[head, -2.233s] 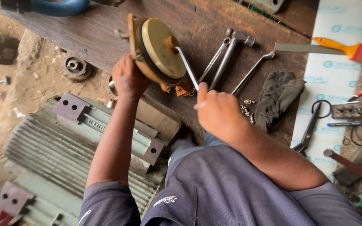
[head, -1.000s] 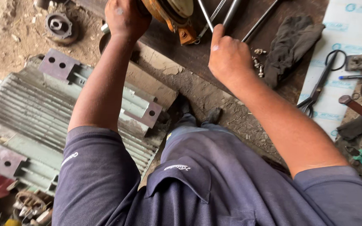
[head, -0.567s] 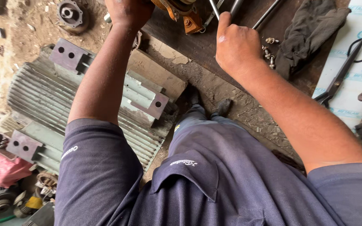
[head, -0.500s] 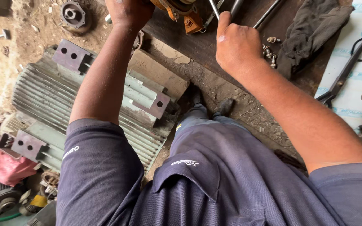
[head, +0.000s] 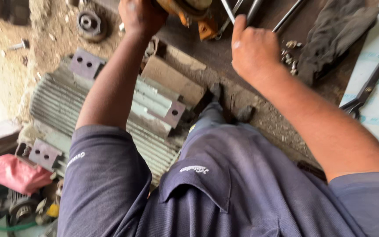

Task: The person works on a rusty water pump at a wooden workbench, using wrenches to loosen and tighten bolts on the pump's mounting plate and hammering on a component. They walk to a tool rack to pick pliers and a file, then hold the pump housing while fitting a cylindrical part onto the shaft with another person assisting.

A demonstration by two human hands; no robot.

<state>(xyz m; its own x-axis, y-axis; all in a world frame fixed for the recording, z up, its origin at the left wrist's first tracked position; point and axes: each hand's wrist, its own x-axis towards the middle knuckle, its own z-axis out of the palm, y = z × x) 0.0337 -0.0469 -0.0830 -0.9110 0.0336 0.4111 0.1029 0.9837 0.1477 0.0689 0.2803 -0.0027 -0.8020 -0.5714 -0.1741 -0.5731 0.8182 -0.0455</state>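
A: What is seen nearest?

B: A ribbed motor housing point(head: 110, 114) on the floor. On the bench point(head: 224, 57), the right hand point(head: 253, 50) is closed around a metal rod point(head: 227, 8).

A: And further?

B: The orange part point(head: 185, 11) is clamped by the left hand point(head: 141, 17); it should be kept steady.

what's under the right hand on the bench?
The right hand grips a thin metal rod above the dark bench. Small bolts lie beside it; anything under the palm is covered.
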